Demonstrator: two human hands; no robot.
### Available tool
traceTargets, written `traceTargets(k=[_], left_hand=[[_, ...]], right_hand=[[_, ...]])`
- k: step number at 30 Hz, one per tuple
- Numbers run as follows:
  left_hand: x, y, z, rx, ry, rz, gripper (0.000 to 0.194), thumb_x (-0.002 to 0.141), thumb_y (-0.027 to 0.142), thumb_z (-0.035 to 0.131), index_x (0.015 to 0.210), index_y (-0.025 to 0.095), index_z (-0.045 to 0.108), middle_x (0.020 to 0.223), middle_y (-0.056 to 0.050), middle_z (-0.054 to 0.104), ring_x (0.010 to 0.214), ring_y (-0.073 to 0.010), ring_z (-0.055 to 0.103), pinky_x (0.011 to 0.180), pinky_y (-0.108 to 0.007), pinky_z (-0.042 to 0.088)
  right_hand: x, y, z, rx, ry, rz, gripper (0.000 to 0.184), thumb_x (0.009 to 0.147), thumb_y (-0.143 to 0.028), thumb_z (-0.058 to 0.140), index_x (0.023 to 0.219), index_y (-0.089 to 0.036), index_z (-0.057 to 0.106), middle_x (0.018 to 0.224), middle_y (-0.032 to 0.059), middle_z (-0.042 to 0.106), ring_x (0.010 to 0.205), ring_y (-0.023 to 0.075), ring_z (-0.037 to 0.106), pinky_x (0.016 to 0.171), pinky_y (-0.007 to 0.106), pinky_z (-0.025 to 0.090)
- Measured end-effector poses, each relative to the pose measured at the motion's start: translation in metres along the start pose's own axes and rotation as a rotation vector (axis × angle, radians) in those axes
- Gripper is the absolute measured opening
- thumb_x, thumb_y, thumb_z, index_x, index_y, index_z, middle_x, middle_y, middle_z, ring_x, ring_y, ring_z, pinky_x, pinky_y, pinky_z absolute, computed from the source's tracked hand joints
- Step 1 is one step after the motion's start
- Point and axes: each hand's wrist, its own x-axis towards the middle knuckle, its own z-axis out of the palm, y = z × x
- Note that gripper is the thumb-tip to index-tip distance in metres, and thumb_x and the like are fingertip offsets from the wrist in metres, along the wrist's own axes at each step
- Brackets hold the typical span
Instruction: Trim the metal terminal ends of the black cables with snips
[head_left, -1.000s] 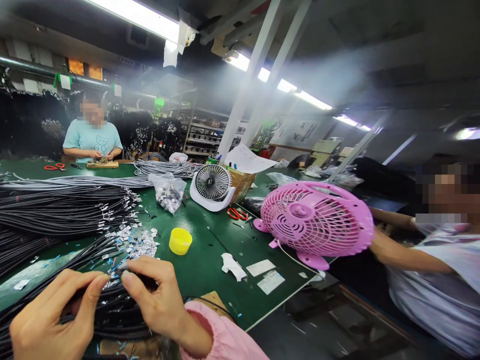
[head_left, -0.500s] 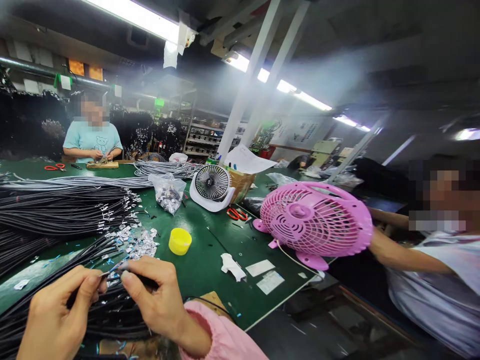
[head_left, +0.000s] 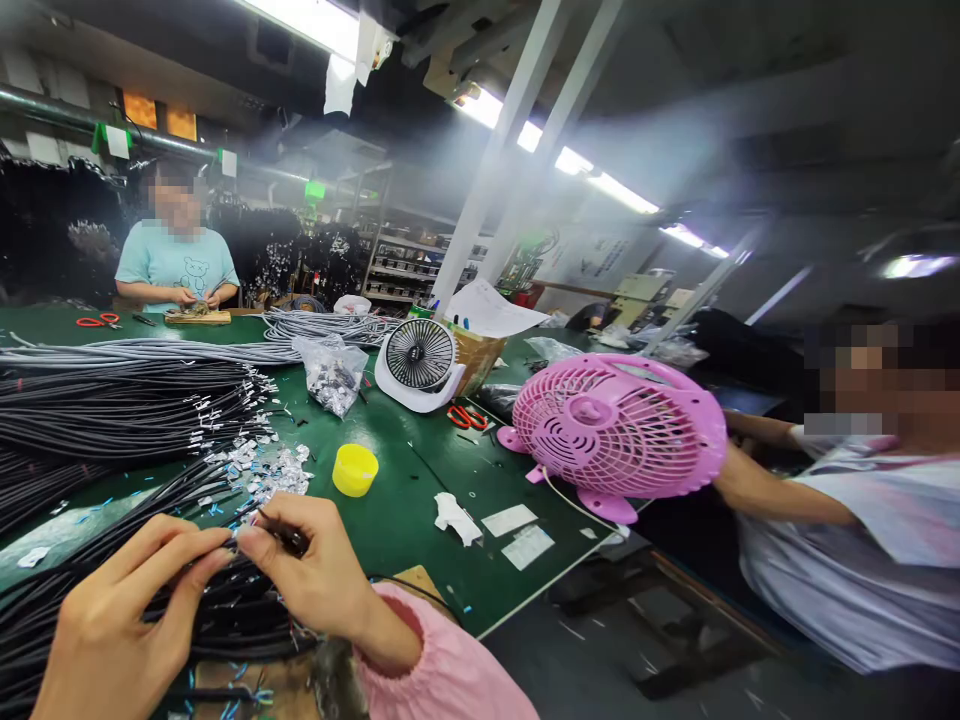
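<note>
My left hand is closed, thumb and forefinger pinched on the fine wires at the stripped end of a black cable. Meeting it fingertip to fingertip, my right hand is closed too, with a dark, cable-like length showing in its curled fingers. The fingers hide most of the wire end. Beneath both hands lies a bundle of black cables. Beyond them are cut foil scraps and a yellow round tub.
A pink fan stands at the table's right edge, near a co-worker's arm. Further back are a small white fan, red-handled scissors and a bag of small parts. Another person sits across the green table.
My hands have drawn closer together, and the blue wire seen between them is now mostly covered by my fingertips. The view has shifted slightly.
</note>
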Motion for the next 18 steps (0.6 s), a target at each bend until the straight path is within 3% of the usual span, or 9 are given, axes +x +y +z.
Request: traceTargets(k=[3,6,10,15,18], left_hand=[[0.002,-0.002,0.002,0.015,-0.02,-0.029,0.035,0.102,0.053,0.06,0.082,0.032,0.079,0.069,0.007,0.077,0.051,-0.0087,0.071,0.055,-0.015,0.056],[0.01,0.0,0.002,-0.087,-0.113,-0.118,0.048,0.099,0.065,0.059,0.073,0.031,0.081,0.059,0.005,0.074,0.044,-0.0103,0.068,0.04,-0.015,0.051],[0.019,0.006,-0.001,-0.286,-0.236,-0.259,0.058,0.09,0.077,0.061,0.062,0.03,0.08,0.047,0.004,0.069,0.036,-0.0114,0.062,0.034,-0.016,0.047],[0.014,0.011,0.0,-0.148,-0.068,-0.339,0.064,0.077,0.088,0.066,0.054,0.029,0.076,0.047,0.003,0.066,0.036,-0.0117,0.058,0.035,-0.019,0.046],[0.008,0.009,0.002,-0.223,-0.079,-0.351,0.064,0.078,0.085,0.068,0.052,0.027,0.07,0.046,0.004,0.059,0.036,-0.0105,0.054,0.033,-0.018,0.042]], right_hand=[[0.003,-0.006,-0.001,-0.065,-0.017,-0.056,0.048,0.094,-0.049,0.065,0.059,-0.022,0.047,0.06,-0.003,0.045,0.057,0.0128,0.038,0.056,0.031,0.027],[0.002,-0.001,-0.002,-0.028,-0.006,-0.074,0.049,0.094,-0.057,0.067,0.062,-0.023,0.055,0.06,-0.0018,0.051,0.057,0.0141,0.044,0.055,0.03,0.032],[0.001,0.005,0.0,0.084,-0.135,-0.011,0.054,0.099,-0.064,0.056,0.063,-0.023,0.058,0.055,-0.0025,0.051,0.048,0.0127,0.042,0.045,0.028,0.03],[-0.001,-0.001,0.006,-0.116,0.101,-0.185,0.044,0.093,-0.045,0.064,0.057,-0.022,0.055,0.058,0.0004,0.05,0.056,0.0143,0.043,0.052,0.031,0.032],[-0.002,0.004,0.008,0.091,0.04,-0.016,0.046,0.091,-0.055,0.069,0.059,-0.022,0.06,0.055,-0.0004,0.052,0.051,0.0137,0.044,0.048,0.029,0.034]])
